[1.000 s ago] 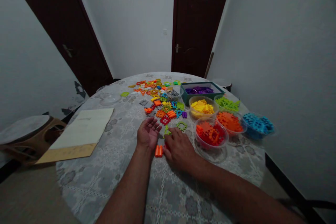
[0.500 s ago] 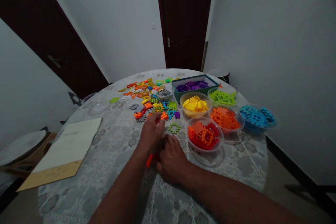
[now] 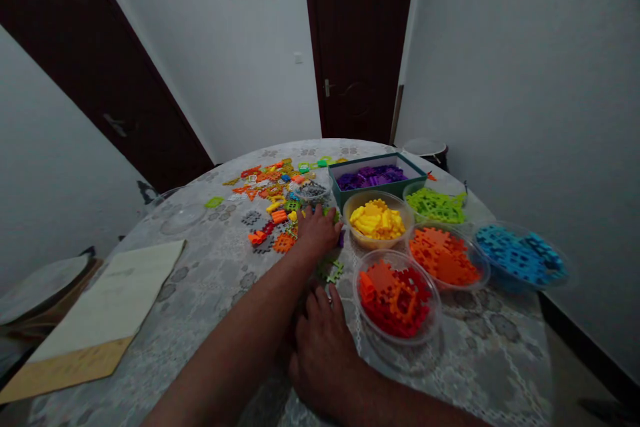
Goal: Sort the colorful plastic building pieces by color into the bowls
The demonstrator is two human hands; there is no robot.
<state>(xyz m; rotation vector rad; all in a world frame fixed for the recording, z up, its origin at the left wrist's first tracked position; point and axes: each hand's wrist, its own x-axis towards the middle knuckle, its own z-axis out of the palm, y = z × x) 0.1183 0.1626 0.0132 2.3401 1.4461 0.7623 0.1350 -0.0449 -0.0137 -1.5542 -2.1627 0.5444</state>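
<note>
My left hand (image 3: 320, 233) reaches over the pile of loose plastic building pieces, palm down with its fingers apart. Green and purple pieces lie partly hidden under and beside it. Nearer me, my right hand (image 3: 324, 343) is bent low over the tablecloth, fingers curled downward. My left forearm covers its inner side, so whatever it holds is hidden. Just beyond its fingertips lies a green square piece (image 3: 331, 271). An orange piece (image 3: 285, 243) sits left of my left hand. To the right stands a clear bowl of red and orange pieces (image 3: 397, 300).
Bowls of yellow (image 3: 377, 220), orange (image 3: 443, 255), lime (image 3: 435, 205) and blue pieces (image 3: 520, 255) stand at right. A green box (image 3: 345, 197) holds purple pieces. A small bowl of grey pieces (image 3: 313, 191) sits behind the pile. Paper sheets (image 3: 110, 293) lie at left.
My left hand has moved forward and right across the pile, its fingers spreading. The red-orange piece seen beside my right hand is now hidden. The view has shifted slightly.
</note>
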